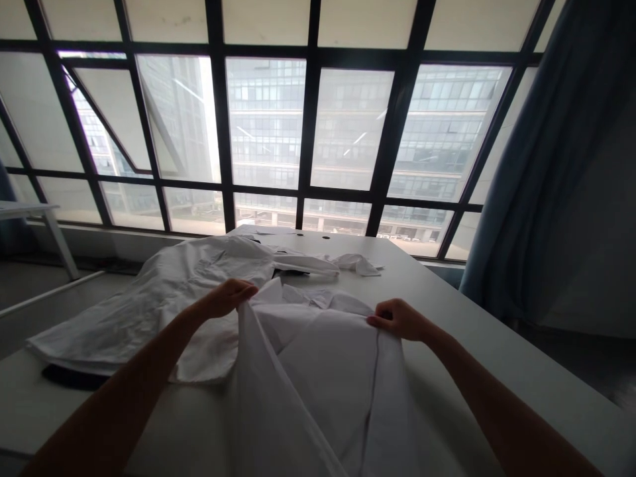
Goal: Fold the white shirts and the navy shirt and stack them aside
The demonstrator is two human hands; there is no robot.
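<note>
And there you are, both hands pinched shut on the white garment: your left hand (237, 295) has one upper corner, your right hand (397, 319) the other, the two well apart with the top edge stretched between them. The white garment (325, 364) is right in front of you, draping down toward you over the near part of the surface (462, 371), long folds running down it. It looks light, soft and limp, the sort of fabric that creases easily rather than breaks, perhaps a touch slippery where it's smooth; corners and edges look the best places to grip, just as you have it, with even tension across.

Over to your left, a second white garment (199, 278) lies rumpled across the surface, a dark item (72, 377) poking out from under its near corner. Farther off sits a crumpled bit of white cloth (360, 264). Beyond that, a wall of dark-framed windows (263, 126), one pane (114, 112) tilted open at the left, buildings outside. Blue curtain (536, 172) on the right, another white table (30, 211) far left, and the room itself dim against that daylight.
</note>
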